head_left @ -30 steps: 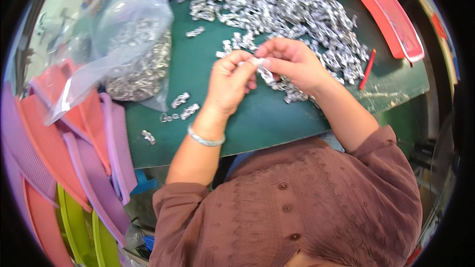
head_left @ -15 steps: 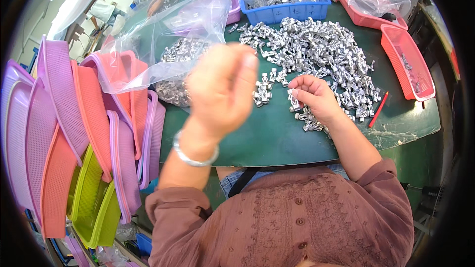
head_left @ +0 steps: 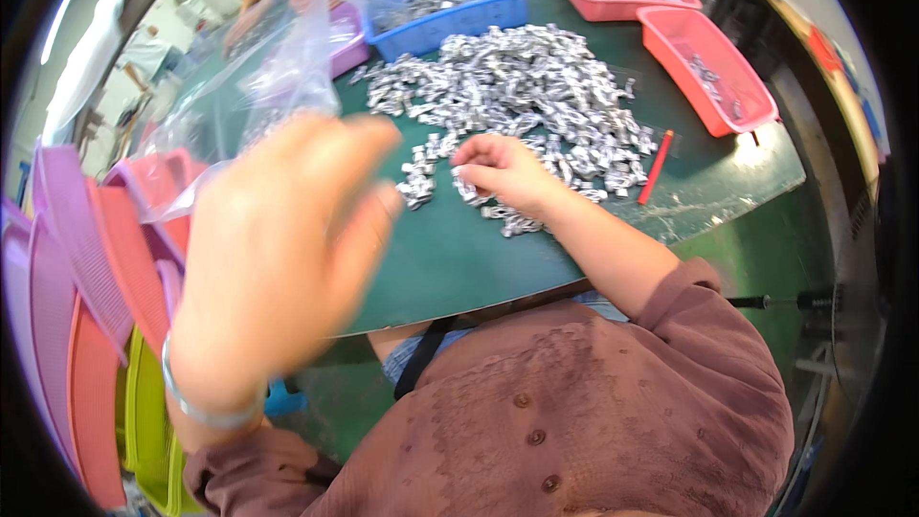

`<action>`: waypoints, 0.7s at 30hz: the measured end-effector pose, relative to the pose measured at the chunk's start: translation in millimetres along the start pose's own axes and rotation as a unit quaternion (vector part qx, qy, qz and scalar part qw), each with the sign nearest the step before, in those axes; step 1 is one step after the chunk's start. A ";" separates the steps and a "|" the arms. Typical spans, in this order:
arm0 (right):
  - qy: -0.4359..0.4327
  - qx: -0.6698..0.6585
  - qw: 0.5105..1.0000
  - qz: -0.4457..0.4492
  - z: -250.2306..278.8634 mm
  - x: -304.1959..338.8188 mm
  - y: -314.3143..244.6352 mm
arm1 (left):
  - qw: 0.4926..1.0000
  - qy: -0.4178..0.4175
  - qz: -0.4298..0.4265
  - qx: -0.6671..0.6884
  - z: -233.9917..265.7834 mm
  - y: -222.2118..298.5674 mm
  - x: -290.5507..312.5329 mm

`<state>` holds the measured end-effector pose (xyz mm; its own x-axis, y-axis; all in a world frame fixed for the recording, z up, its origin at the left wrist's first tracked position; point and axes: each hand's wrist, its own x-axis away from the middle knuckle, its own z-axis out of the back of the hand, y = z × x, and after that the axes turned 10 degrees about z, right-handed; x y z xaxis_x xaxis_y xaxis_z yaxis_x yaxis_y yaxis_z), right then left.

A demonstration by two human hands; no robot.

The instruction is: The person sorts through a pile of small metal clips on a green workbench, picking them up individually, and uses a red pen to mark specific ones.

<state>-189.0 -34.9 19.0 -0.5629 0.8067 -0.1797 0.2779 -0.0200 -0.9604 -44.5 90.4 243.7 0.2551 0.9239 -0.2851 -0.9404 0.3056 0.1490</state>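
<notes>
My left hand (head_left: 287, 249), smeared by motion, is raised close to the camera above the left of the green table (head_left: 421, 278). Its thumb stands apart from the fingers, and nothing shows between them. Thumb and fingers of my right hand (head_left: 512, 175) pinch a small silver clip-like part (head_left: 465, 188) with pale loops; its exact kind is unclear. Beyond that hand spreads a large pile of similar silver parts (head_left: 522, 72). A small group of these parts (head_left: 418, 177) lies left of my right hand. A clear plastic bag (head_left: 258, 86) is partly hidden behind my left hand.
Stacked purple, pink and green baskets (head_left: 72, 297) stand at the left. A blue bin (head_left: 450, 24) holds parts at the back. Two pink trays, the nearer (head_left: 713, 86) with a few parts, lie at the right. A red pencil-like stick (head_left: 656, 168) lies beside the pile.
The view has shifted, moving the table scene leftward. My left hand has come nearer the camera and opened from a closed shape. My right hand still pinches a part near the pile.
</notes>
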 end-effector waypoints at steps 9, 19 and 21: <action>-0.015 -0.019 0.999 0.023 -7.1 -2.2 1.3 | 0.952 -0.230 -0.201 0.014 -20.2 70.8 9.0; -0.032 -0.008 0.999 -0.003 -3.9 -2.5 -1.2 | 0.929 -0.249 -0.273 0.019 -42.2 73.3 -1.8; -0.044 -0.007 0.999 -0.004 -3.8 -2.6 0.6 | 0.929 -0.252 -0.270 0.027 -47.6 72.6 -0.8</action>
<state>-184.4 -34.7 19.6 -0.6322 0.7512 -0.1900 0.2830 -0.0044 -0.9591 -123.7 101.0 209.8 0.7720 0.6188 0.1455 -0.6356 0.7543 0.1645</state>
